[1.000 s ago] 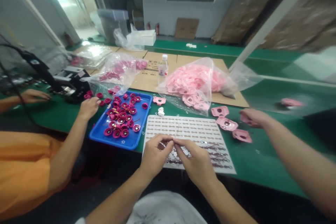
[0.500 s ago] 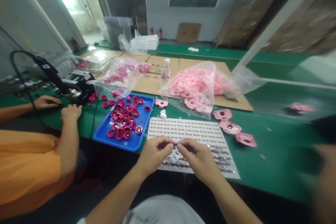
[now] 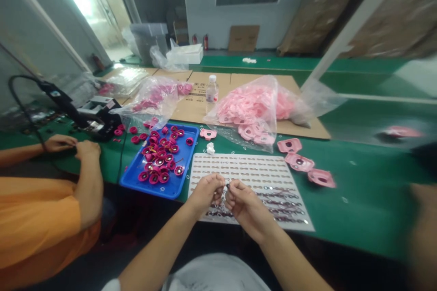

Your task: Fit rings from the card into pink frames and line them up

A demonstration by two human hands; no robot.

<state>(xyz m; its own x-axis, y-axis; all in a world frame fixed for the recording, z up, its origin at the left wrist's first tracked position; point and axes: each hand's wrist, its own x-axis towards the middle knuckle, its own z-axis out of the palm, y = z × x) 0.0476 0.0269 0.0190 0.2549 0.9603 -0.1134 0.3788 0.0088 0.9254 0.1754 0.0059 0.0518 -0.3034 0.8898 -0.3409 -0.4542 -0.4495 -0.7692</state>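
Note:
Over a white slotted board, my left hand and my right hand meet fingertip to fingertip. A small dark part shows at the right hand's pinched thumb and forefinger; its kind is too small to make out. The left fingers are pinched close beside it, and what they hold, if anything, is hidden. Rows of dark parts with shiny discs lie on the board's lower right. Small white rings are scattered beneath my hands, partly covered by them.
Left of the board is a blue tray with several magenta round housings. Pink shells lie to the right; a plastic bag of pink parts and a bottle stand behind. A co-worker in an orange sleeve works at left beside a black device.
My hands have turned, with the fingers curled more and the fingertips slightly higher. The co-worker's hands have come together. The whole view has shifted slightly.

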